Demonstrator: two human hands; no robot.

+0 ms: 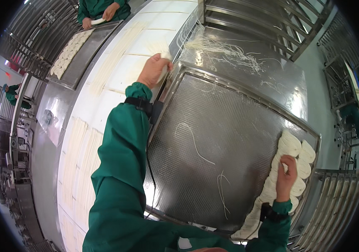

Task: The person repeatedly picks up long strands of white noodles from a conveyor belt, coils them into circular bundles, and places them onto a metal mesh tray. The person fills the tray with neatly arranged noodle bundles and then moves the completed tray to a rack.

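Observation:
My left hand (154, 70) is stretched out over the edge of the white conveyor belt (89, 103), its fingers closed round a bunch of thin pale noodles (165, 53). Loose ends of that bunch fan out on the belt beyond the hand. At the right side of a textured metal tray (204, 130), my right hand (286, 178) rests on a row of folded noodle bundles (289, 143). Its thumb and fingers curl round part of one bundle, and the palm side is hidden. A few stray noodle strands (194, 143) lie on the tray.
Tangled noodle scraps (225, 50) lie on the steel surface beyond the tray. Metal racks (255, 23) stand at the far side and lower right. Across the belt, a person in green (104, 10) handles noodles by another tray (91, 54). Flat noodle strips (78, 155) lie along the belt.

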